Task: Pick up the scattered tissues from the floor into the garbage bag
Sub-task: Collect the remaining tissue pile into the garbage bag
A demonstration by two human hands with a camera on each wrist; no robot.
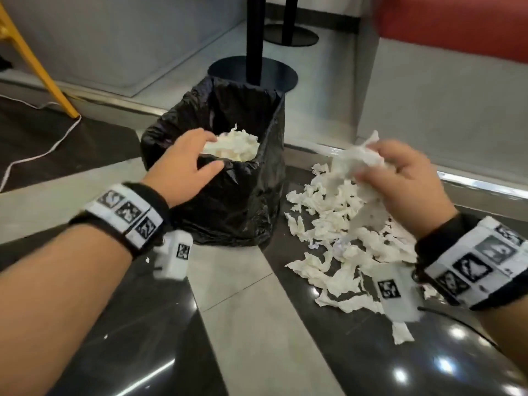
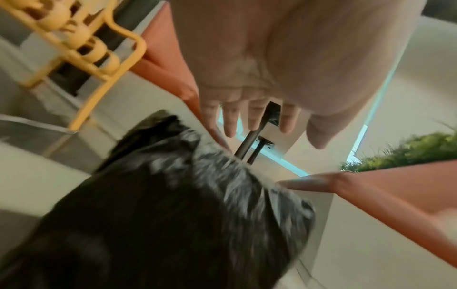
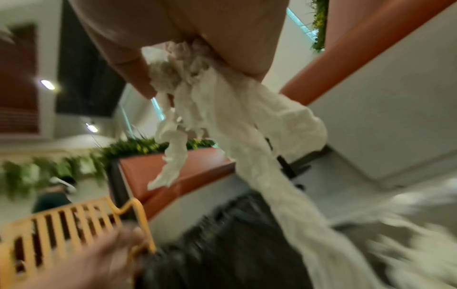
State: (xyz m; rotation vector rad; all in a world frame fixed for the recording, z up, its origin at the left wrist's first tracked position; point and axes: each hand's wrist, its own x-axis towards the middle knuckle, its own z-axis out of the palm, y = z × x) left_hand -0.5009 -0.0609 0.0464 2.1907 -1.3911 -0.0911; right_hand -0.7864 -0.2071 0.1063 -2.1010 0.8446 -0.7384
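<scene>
A black garbage bag [image 1: 234,201] stands open on the floor, with white tissues [image 1: 237,145] piled inside. My left hand [image 1: 187,164] hovers over the bag's near left rim, fingers spread and holding nothing; the left wrist view shows its straight fingers [image 2: 257,119] above the bag [image 2: 158,215]. My right hand [image 1: 400,172], to the right of the bag, grips a bunch of white tissues [image 1: 357,164] with strips hanging down. The right wrist view shows that bunch [image 3: 222,109] trailing from the hand. Many torn tissues [image 1: 343,247] lie scattered on the floor below.
A black pole with a round base [image 1: 254,67] stands right behind the bag, another [image 1: 291,32] farther back. A yellow chair leg [image 1: 37,64] and a white cable [image 1: 43,150] are at the left. A grey wall with a metal floor strip [image 1: 471,184] runs at the right.
</scene>
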